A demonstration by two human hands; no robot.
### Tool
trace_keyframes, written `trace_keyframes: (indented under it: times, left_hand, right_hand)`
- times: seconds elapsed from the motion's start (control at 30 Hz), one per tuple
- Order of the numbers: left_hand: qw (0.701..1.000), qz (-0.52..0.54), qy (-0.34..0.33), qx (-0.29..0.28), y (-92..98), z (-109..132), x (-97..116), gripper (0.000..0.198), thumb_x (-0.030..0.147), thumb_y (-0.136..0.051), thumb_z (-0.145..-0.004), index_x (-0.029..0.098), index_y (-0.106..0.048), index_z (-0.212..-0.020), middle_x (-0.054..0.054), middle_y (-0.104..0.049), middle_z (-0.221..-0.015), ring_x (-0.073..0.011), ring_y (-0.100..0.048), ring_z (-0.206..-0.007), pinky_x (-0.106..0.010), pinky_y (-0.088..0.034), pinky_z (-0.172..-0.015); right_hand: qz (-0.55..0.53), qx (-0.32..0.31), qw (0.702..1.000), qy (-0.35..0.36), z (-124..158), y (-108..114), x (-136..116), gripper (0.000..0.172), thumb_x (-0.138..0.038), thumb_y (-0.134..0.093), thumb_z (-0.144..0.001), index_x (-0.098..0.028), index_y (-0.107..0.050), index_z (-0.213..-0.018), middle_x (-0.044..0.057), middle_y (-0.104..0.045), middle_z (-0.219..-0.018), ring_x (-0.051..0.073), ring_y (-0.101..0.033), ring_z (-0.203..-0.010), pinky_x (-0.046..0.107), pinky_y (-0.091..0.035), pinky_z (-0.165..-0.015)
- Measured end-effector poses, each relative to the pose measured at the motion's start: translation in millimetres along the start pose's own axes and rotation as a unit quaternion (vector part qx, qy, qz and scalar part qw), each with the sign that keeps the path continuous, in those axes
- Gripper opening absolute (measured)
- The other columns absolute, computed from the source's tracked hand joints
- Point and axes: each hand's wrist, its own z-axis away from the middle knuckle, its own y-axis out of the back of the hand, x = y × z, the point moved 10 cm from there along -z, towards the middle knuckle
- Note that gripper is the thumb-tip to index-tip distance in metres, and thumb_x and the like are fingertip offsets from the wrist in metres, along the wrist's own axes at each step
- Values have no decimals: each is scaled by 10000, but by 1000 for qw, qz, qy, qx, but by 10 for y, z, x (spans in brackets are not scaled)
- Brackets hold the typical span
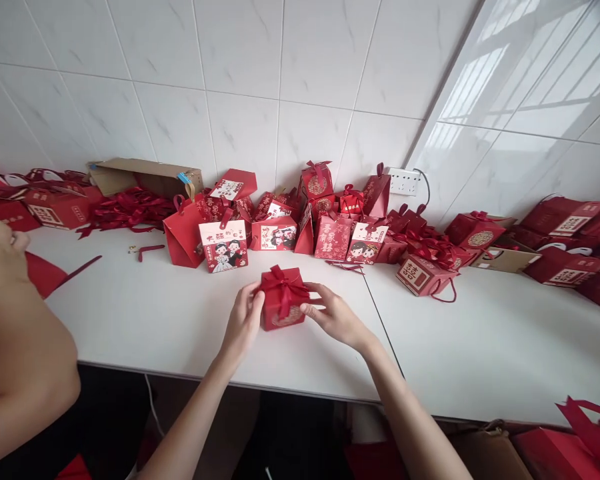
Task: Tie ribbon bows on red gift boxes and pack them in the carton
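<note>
A small red box (283, 319) with a dark red ribbon bow (284, 287) on top stands on the white table (180, 320), in the middle of the view. Part of a round gold pattern shows on its near face. My left hand (245, 317) is closed against the box's left side, thumb and fingers at its edge. On the right side, my right hand (334, 315) touches the box with thumb and fingertips. Both hands hold it between them.
Red gift boxes (225, 247) crowd the table's back along the tiled wall. A cardboard box (150, 170) and a ribbon pile (130, 210) sit back left. A co-worker's arm (25, 347) is at left. A power strip (404, 183) is behind; more red boxes (570, 223) stand right.
</note>
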Motion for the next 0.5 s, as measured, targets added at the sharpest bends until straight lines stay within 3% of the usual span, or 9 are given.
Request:
trace_keyframes:
  times: [0.13, 0.23, 0.33, 0.4, 0.5]
  left_hand:
    - [998, -43, -22, -49, -41, 307, 107, 361, 511, -404, -856, 190, -561, -912, -44, -628, -826, -190, -616, -760, -302, -504, -680]
    - [992, -98, -80, -9, 41, 317, 272, 312, 478, -480, -815, 189, -568, -890, -69, -630, -944, -215, -610, -891, -330, -495, -781]
    - [991, -83, -78, -70, -133, 240, 308, 393, 476, -515, -795, 193, -547, -1066, -94, -600, -1145, -225, -612, -979, -341, -507, -814]
    - [988, -68, -50, -129, -297, 252, 287, 436, 475, -549, -781, 185, -528, -1105, -98, -624, -1115, -225, -628, -953, -336, -527, -777]
    - [986, -63, -13, -154, -392, 355, 266, 460, 468, -603, -752, 176, -516, -1097, -85, -657, -994, -217, -647, -854, -328, -543, -708]
  right_hand:
    - [10, 119, 992, -32, 254, 282, 108, 470, -524, -515, -847, -234, -494, -1216, 114, -546, -1265, 240, -572, -1119, 410, -504, -903]
    - [58, 240, 967, -59, 528, 559, 89, 421, -573, -446, -855, -211, -550, -1044, 121, -605, -1124, 238, -609, -1005, 386, -506, -832]
    - [82, 213, 968, -109, 636, 474, 105, 451, -621, -361, -865, -216, -549, -800, 72, -648, -799, 211, -618, -745, 343, -489, -691]
    - [69, 167, 975, -126, 644, 334, 129, 470, -635, -356, -862, -222, -527, -717, 43, -632, -713, 194, -593, -677, 318, -465, -655]
    - [6, 154, 979, -130, 653, 247, 176, 459, -635, -404, -843, -225, -474, -650, 9, -591, -656, 166, -552, -625, 282, -440, -609]
